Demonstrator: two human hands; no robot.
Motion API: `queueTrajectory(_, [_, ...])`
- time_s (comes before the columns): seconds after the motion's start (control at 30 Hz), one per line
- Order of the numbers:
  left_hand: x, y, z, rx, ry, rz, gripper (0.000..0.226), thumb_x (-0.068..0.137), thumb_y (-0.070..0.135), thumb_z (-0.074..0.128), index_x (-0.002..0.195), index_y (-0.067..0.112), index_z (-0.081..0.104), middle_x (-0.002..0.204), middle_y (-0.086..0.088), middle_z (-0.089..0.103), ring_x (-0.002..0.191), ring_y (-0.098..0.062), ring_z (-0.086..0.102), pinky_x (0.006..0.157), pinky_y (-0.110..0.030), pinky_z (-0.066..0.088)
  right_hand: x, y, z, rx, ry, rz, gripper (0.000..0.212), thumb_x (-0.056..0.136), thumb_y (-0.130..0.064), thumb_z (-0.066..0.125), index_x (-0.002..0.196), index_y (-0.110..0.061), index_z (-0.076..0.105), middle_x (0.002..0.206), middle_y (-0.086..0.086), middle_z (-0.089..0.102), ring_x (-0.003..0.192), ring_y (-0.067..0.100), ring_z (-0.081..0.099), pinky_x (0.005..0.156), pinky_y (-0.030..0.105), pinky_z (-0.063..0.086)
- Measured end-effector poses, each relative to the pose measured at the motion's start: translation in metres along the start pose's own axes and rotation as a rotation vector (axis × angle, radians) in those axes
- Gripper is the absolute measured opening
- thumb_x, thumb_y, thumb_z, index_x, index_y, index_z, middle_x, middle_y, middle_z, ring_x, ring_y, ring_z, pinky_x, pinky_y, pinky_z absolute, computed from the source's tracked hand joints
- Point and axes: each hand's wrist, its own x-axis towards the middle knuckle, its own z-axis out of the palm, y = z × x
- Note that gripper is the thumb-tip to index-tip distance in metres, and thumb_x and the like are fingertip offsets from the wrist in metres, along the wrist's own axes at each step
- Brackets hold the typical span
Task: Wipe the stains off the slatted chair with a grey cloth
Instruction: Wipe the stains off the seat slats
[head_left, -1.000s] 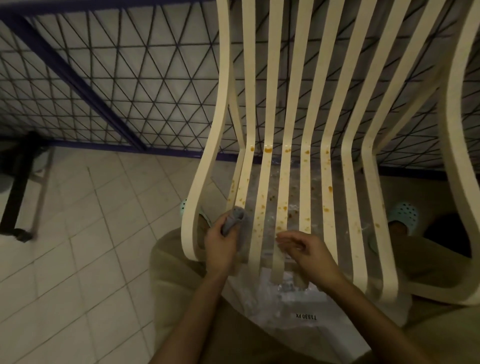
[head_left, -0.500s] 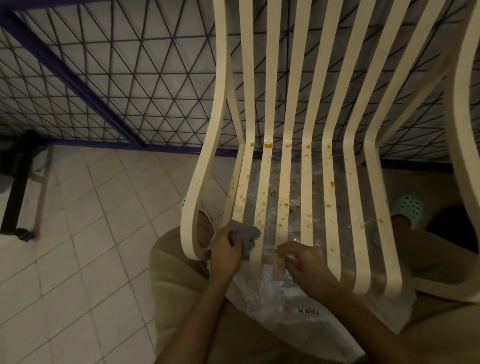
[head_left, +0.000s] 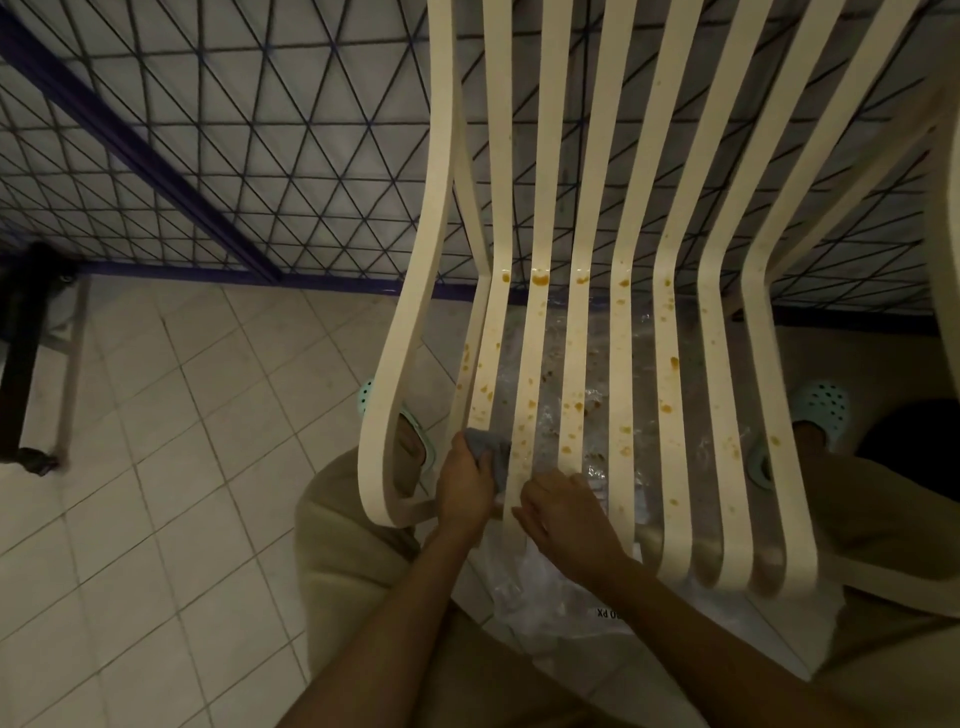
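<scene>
A cream slatted chair (head_left: 670, 322) stands in front of me, its seat slats spotted with orange-brown stains (head_left: 540, 279). My left hand (head_left: 465, 486) grips a bunched grey cloth (head_left: 491, 452) and presses it on the front of the leftmost seat slats. My right hand (head_left: 563, 512) rests on the front ends of the neighbouring slats, fingers curled over one of them; what lies under the palm is hidden.
A clear plastic sheet (head_left: 550, 587) lies on the pale tiled floor (head_left: 156, 467) under the seat. My feet in light blue clogs (head_left: 826, 410) flank the chair. A blue-framed mesh fence (head_left: 234, 156) runs behind. A dark metal stand (head_left: 26, 358) sits at left.
My left hand slid the cloth down the left slats toward the front edge. My right hand shifted left and closer to the left hand. The camera moved slightly closer to the seat.
</scene>
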Motion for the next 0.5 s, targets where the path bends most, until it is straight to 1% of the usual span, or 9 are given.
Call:
queueTrajectory(0.07, [0.014, 0.001, -0.003, -0.014, -0.02, 0.005, 0.033, 0.102, 0.028, 0.042, 0.125, 0.005, 0.047, 0.115, -0.014, 0.061, 0.103, -0.029, 0.059, 0.082, -0.034, 0.048, 0.0, 0.0, 0.002, 0.01, 0.005, -0.011, 0.017, 0.096, -0.036, 0.049, 0.082, -0.025, 0.051, 0.082, -0.008, 0.052, 0.077, 0.011, 0.047, 0.078, 0.03, 0.041])
queueTrajectory(0.13, [0.03, 0.007, -0.006, -0.039, -0.044, -0.029, 0.033, 0.103, 0.03, 0.039, 0.123, 0.005, 0.048, 0.113, -0.015, 0.061, 0.102, -0.031, 0.06, 0.08, -0.032, 0.047, 0.003, 0.001, 0.004, -0.003, 0.01, -0.022, 0.019, 0.097, -0.038, 0.046, 0.083, -0.026, 0.05, 0.081, -0.008, 0.052, 0.076, 0.011, 0.046, 0.077, 0.03, 0.041])
queueTrajectory(0.17, [0.037, 0.009, -0.006, -0.069, -0.052, -0.056, 0.033, 0.103, 0.032, 0.038, 0.121, 0.007, 0.049, 0.113, -0.014, 0.061, 0.103, -0.031, 0.059, 0.084, -0.034, 0.048, 0.005, 0.001, 0.005, -0.007, 0.007, -0.021, 0.019, 0.097, -0.039, 0.045, 0.083, -0.027, 0.049, 0.081, -0.009, 0.052, 0.076, 0.01, 0.046, 0.077, 0.03, 0.041])
queueTrajectory(0.23, [0.049, 0.01, -0.004, -0.153, -0.057, -0.121, 0.032, 0.102, 0.035, 0.036, 0.118, 0.012, 0.051, 0.114, -0.013, 0.061, 0.105, -0.031, 0.06, 0.093, -0.044, 0.05, 0.004, 0.0, 0.008, -0.006, 0.006, -0.002, 0.02, 0.098, -0.04, 0.043, 0.084, -0.027, 0.049, 0.081, -0.01, 0.052, 0.076, 0.009, 0.045, 0.079, 0.03, 0.04])
queueTrajectory(0.27, [0.055, 0.01, -0.002, -0.178, -0.055, -0.146, 0.032, 0.102, 0.035, 0.035, 0.117, 0.012, 0.052, 0.113, -0.014, 0.061, 0.105, -0.031, 0.06, 0.093, -0.047, 0.05, 0.004, 0.0, 0.01, -0.002, 0.009, 0.011, 0.02, 0.098, -0.04, 0.044, 0.084, -0.027, 0.049, 0.08, -0.01, 0.052, 0.076, 0.009, 0.045, 0.079, 0.031, 0.04])
queueTrajectory(0.33, [0.065, 0.015, 0.0, -0.156, -0.048, -0.145, 0.032, 0.103, 0.035, 0.033, 0.115, 0.011, 0.051, 0.112, -0.015, 0.062, 0.103, -0.031, 0.06, 0.092, -0.046, 0.05, 0.004, 0.0, 0.012, -0.003, 0.027, 0.017, 0.019, 0.098, -0.038, 0.046, 0.083, -0.026, 0.049, 0.079, -0.008, 0.052, 0.075, 0.011, 0.045, 0.077, 0.032, 0.041])
queueTrajectory(0.43, [0.075, 0.023, -0.001, -0.082, -0.037, -0.128, 0.033, 0.104, 0.031, 0.032, 0.117, 0.007, 0.05, 0.114, -0.017, 0.06, 0.104, -0.034, 0.058, 0.089, -0.04, 0.048, 0.007, 0.0, 0.014, -0.003, 0.042, 0.025, 0.018, 0.097, -0.035, 0.049, 0.081, -0.025, 0.049, 0.077, -0.007, 0.051, 0.072, 0.012, 0.044, 0.074, 0.033, 0.042])
queueTrajectory(0.5, [0.077, 0.022, 0.003, -0.059, -0.048, -0.124, 0.035, 0.104, 0.032, 0.033, 0.119, 0.005, 0.049, 0.115, -0.019, 0.06, 0.104, -0.035, 0.058, 0.088, -0.041, 0.048, 0.007, 0.001, 0.015, -0.004, 0.044, 0.039, 0.018, 0.096, -0.034, 0.05, 0.081, -0.025, 0.049, 0.075, -0.008, 0.051, 0.071, 0.01, 0.042, 0.073, 0.032, 0.042])
